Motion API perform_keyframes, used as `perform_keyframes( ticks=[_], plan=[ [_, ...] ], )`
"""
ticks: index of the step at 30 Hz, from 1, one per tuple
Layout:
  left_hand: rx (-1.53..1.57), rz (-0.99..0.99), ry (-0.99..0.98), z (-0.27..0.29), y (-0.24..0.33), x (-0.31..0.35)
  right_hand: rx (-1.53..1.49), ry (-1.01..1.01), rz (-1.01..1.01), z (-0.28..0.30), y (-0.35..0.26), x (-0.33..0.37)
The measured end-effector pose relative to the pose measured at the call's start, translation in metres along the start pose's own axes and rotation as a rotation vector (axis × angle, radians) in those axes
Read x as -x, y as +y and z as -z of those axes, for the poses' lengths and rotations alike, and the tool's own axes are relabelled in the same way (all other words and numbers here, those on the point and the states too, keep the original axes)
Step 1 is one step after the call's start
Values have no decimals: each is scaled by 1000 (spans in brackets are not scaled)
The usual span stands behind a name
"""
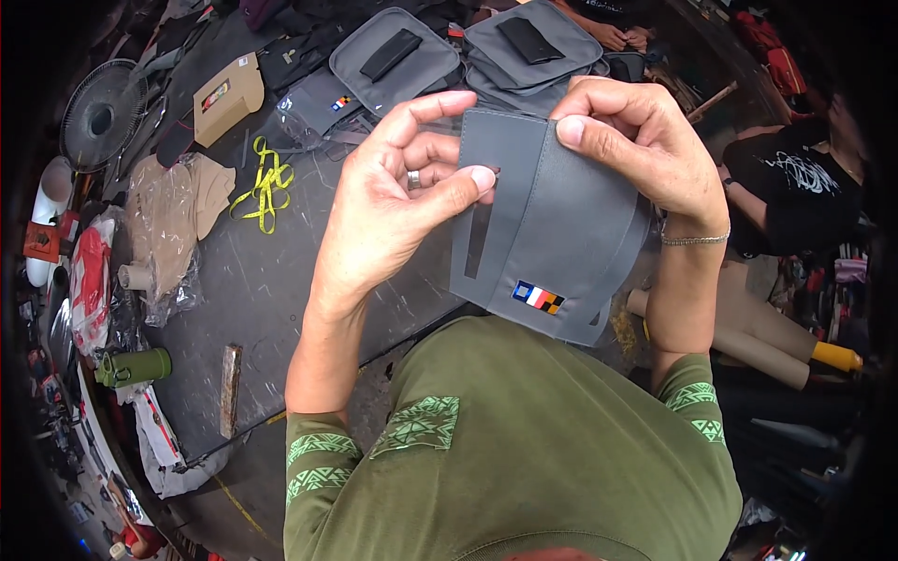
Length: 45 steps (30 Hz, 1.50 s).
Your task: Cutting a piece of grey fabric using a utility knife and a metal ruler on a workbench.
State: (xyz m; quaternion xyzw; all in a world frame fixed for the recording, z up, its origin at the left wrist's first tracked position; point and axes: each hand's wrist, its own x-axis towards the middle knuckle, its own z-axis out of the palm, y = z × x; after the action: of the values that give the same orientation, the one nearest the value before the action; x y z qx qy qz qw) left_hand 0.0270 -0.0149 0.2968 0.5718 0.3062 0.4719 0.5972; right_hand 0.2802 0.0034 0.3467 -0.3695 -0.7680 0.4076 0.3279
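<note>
In front of my chest is a grey stitched leather-like panel (578, 224), folded or layered, with a narrow slot on its left strip and a small patch of coloured flags (538, 297) near its lower edge. My right hand (645, 140) pinches its top edge, thumb in front and fingers curled behind. At the left strip, my left hand (402, 178) has its thumb pressed to the panel by the slot's upper end, the index finger reaching toward the top corner. Something tiny and dark shows at that thumb tip, too small to name.
Beyond the panel lie grey padded pieces (393, 58) with black strips. The dark table also carries a yellow tape measure (268, 185), a cardboard box (227, 101), a wooden stick (230, 388) and a green bottle (136, 366). A fan (103, 114) stands left; another person (795, 178) sits right.
</note>
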Motion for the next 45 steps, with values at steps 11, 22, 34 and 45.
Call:
perform_keyframes(
  ticks=[11,22,34,45],
  plan=[
    [-38,207,68,14,-39,-7,108,-87,-75,-5,49,-21],
    [26,630,419,132,-291,30,502,129,-647,-16,339,7],
    [-1203,14,241,121,-281,43,587,392,-689,-41,403,29],
    [-1570,-43,-162,129,-288,12,585,496,-822,-52,377,39]
  ],
)
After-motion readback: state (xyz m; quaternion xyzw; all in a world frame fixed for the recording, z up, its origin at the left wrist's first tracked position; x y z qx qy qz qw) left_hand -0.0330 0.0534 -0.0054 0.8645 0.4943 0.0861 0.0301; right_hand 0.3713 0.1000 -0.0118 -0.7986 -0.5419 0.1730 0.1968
